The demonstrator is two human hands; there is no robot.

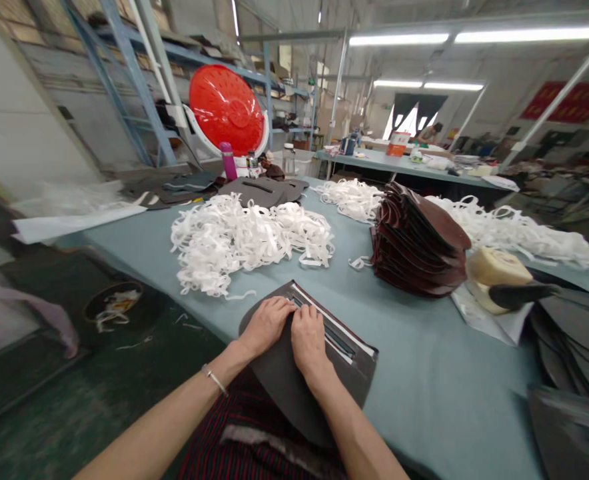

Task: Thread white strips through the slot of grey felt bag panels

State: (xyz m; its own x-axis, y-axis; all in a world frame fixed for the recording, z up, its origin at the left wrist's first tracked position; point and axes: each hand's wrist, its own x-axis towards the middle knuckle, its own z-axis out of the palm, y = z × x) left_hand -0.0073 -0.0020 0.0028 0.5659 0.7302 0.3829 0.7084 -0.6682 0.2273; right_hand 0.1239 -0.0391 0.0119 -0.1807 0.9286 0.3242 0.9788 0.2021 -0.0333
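A dark grey cut leather piece (pixel 284 380) lies at the near edge of the grey-blue table (pixel 414 360), with a slot and white tape strips (pixel 337 330) running along it. My left hand (pixel 264 323) and my right hand (pixel 307 337) rest side by side on the piece, fingers bent and pressing down at the slot's near end. Whether the fingertips pinch a strip is hidden.
A heap of white strips (pixel 247 240) lies beyond the hands. A fanned stack of dark red leather pieces (pixel 419 243) stands to the right, with a cream tape roll (pixel 497 270) and dark pieces (pixel 574 340) beside it. A red bowl (pixel 224 107) and pink bottle (pixel 228 160) stand at the back.
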